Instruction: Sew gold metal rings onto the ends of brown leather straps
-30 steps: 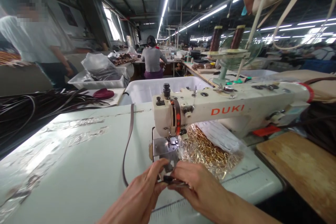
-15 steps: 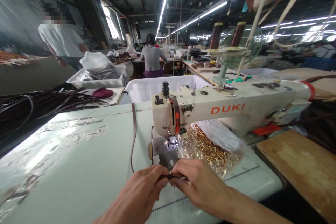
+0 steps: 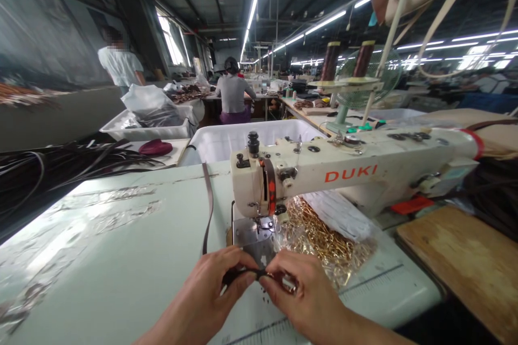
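Note:
My left hand [image 3: 214,285] pinches a narrow dark strap [image 3: 234,276] between thumb and fingers. Facing it, my right hand [image 3: 303,285] is closed on the strap's end, fingertips almost touching the left ones. A shiny metal piece [image 3: 288,282] shows inside the right fingers; its exact shape is partly hidden. Just beyond both hands stands a white sewing machine [image 3: 307,172], its needle area above a metal plate [image 3: 247,230]. A length of narrow strap [image 3: 209,210] trails over the table's far edge and down behind my left hand.
A clear bag of gold metal hardware [image 3: 319,232] lies under the machine arm. Behind it is a white bin [image 3: 214,137]. Dark straps [image 3: 52,167] are heaped at left, and a wooden board [image 3: 457,259] is at right. One person [image 3: 234,91] sits ahead; another [image 3: 119,64] stands at left.
Both hands stay together and have turned slightly, baring more of the strap at the left and a metal piece in the right fingers. The standing person has moved away and rightward.

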Action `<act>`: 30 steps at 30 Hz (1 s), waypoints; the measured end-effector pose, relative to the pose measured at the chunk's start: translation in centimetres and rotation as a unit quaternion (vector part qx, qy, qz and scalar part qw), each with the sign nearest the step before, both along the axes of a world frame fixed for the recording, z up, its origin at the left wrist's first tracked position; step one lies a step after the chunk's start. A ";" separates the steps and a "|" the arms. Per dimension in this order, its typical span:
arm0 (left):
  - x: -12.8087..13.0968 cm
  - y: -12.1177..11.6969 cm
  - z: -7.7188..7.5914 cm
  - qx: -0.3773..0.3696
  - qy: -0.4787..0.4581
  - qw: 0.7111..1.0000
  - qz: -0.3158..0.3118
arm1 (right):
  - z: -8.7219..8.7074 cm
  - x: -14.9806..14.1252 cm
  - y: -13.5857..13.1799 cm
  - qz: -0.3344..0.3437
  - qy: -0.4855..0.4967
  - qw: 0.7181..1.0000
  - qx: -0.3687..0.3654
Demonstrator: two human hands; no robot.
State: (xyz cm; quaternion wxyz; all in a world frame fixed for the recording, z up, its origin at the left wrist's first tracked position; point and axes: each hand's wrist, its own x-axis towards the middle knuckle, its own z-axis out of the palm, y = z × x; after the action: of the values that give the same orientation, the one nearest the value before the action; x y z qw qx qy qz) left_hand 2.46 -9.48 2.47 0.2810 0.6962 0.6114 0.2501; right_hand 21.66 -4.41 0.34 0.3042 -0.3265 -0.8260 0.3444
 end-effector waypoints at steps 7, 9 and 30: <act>-1.6 5.5 0.6 -0.015 0.147 0.984 -0.095 | 0.7 -0.8 4.0 0.016 -0.167 0.983 0.068; -2.0 6.9 0.2 -0.020 0.165 0.980 -0.114 | 0.6 -0.9 5.5 0.095 -0.184 0.969 0.134; -2.0 3.6 -4.2 0.347 0.345 0.853 -0.180 | -1.3 -1.6 7.1 0.124 -0.230 0.953 0.152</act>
State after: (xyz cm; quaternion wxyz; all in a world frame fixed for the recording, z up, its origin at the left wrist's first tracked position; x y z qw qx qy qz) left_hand 0.42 -5.85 -1.73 -0.1673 0.8880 0.4066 0.1348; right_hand 20.07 2.64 -0.96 0.1072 -0.2416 -0.9501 0.1659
